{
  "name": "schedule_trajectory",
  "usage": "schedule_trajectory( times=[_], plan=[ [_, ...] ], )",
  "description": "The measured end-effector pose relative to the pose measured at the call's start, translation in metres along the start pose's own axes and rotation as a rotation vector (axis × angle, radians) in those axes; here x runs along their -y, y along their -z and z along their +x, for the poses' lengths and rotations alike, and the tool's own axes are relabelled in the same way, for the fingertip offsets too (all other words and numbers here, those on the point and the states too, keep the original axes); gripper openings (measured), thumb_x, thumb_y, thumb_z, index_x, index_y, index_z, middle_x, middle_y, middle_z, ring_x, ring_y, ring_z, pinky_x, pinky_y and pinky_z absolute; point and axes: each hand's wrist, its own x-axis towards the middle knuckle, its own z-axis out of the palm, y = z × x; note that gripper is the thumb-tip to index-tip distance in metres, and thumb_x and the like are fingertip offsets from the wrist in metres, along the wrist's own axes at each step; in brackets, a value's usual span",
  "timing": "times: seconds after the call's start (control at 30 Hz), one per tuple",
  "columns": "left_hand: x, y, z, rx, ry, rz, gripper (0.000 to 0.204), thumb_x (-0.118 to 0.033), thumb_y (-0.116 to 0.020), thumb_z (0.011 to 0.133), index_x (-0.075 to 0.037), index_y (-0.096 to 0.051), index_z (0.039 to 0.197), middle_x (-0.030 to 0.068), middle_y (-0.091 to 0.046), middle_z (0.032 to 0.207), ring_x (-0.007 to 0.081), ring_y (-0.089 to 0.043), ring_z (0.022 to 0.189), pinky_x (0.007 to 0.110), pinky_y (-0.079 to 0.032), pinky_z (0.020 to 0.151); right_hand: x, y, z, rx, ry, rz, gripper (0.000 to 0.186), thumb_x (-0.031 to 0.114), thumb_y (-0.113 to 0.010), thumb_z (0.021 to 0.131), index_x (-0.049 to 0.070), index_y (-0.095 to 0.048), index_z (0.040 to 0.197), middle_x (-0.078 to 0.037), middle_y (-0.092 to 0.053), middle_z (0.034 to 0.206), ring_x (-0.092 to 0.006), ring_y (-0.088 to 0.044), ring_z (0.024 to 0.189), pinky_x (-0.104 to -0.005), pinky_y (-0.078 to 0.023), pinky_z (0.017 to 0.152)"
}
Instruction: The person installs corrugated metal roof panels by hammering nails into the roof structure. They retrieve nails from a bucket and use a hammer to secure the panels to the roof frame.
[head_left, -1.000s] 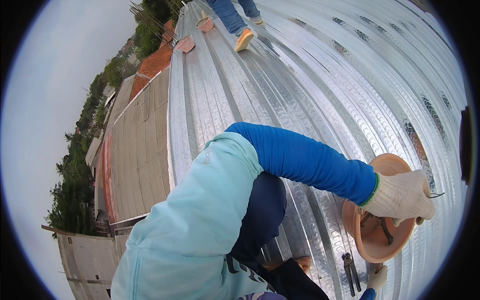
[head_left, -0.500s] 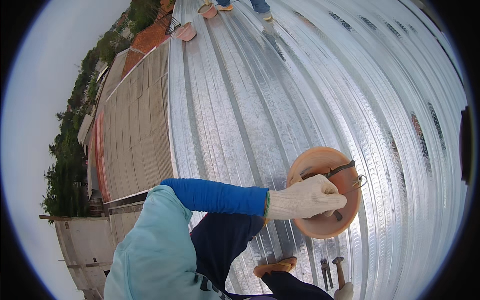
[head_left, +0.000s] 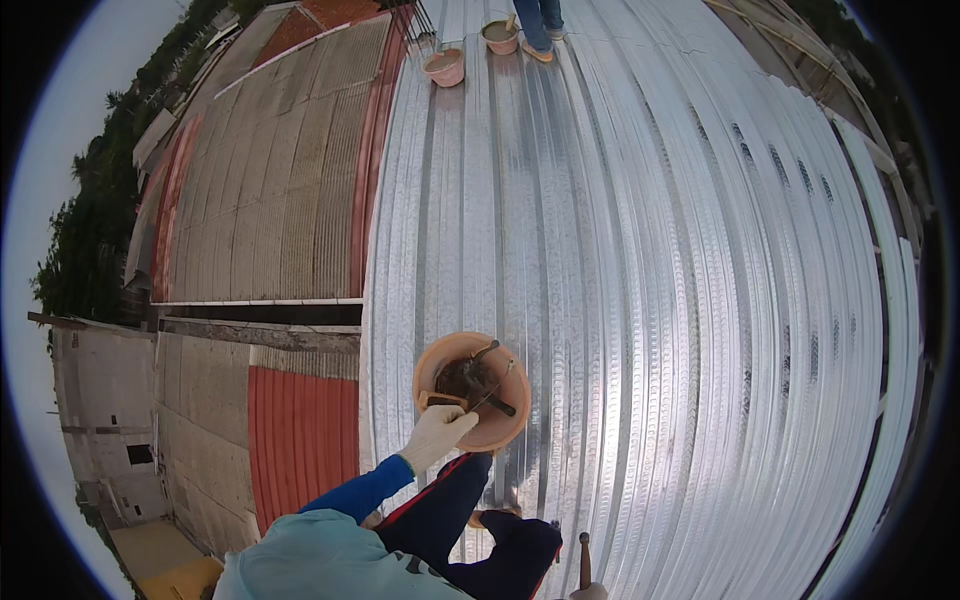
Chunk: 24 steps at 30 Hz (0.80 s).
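Observation:
A terracotta-coloured bucket [head_left: 520, 400] stands on the ribbed metal roof just ahead of my knees. My left hand [head_left: 438, 438], in a white knitted glove, is at its near left rim, closed on the thin wire handle [head_left: 493, 392]. A dark heap [head_left: 465, 378] of small things lies inside, too blurred to name, with a tool with dark ends and a wooden piece [head_left: 441, 400]. At the lower edge my gloved right hand [head_left: 590, 592], partly cut off, is closed around the wooden handle of a hammer [head_left: 585, 560].
Shiny ribbed sheets [head_left: 620, 250] spread ahead and right. At the far end stand a person's legs [head_left: 540, 22] beside two pink buckets [head_left: 444, 67] [head_left: 500, 38]. The roof edge runs along my left, with lower grey and red roofs [head_left: 300, 430] beyond. Gaps and beams [head_left: 890, 300] border the right.
The view has swung, so the bucket now appears farther left and smaller. My left hand has shifted from over the bucket's middle to its near left rim. The right hand still holds the hammer.

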Motion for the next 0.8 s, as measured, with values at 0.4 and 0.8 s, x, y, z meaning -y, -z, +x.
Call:
schedule_trajectory(
  times=[0.4, 0.8],
  plan=[
    [0.015, 0.145, -0.063, -0.584, 0.426, -0.517, 0.041, -0.039, -0.078, 0.101, -0.006, -0.07, 0.079, 0.0023, -0.065, 0.072, 0.0138, -0.059, 0.056, 0.032, -0.046, 0.052, 0.124, 0.237, 0.058, 0.253, -0.012, 0.105, 0.014, 0.005, -0.074, 0.085, -0.005, -0.073, 0.095, -0.022, -0.077, 0.082, -0.0374, -0.079, 0.076, -0.0474, -0.063, 0.071],
    [0.012, 0.111, -0.106, -1.018, 0.615, -0.791, 0.059, -0.058, -0.07, 0.103, -0.007, -0.06, 0.075, 0.0054, -0.047, 0.059, 0.022, -0.047, 0.044, 0.04, -0.041, 0.043, 0.183, 0.588, 0.244, 0.031, 0.024, 0.228, 0.017, 0.009, -0.071, 0.091, -0.007, -0.072, 0.086, -0.016, -0.072, 0.067, -0.0264, -0.074, 0.055, -0.0385, -0.057, 0.049]
  ],
)
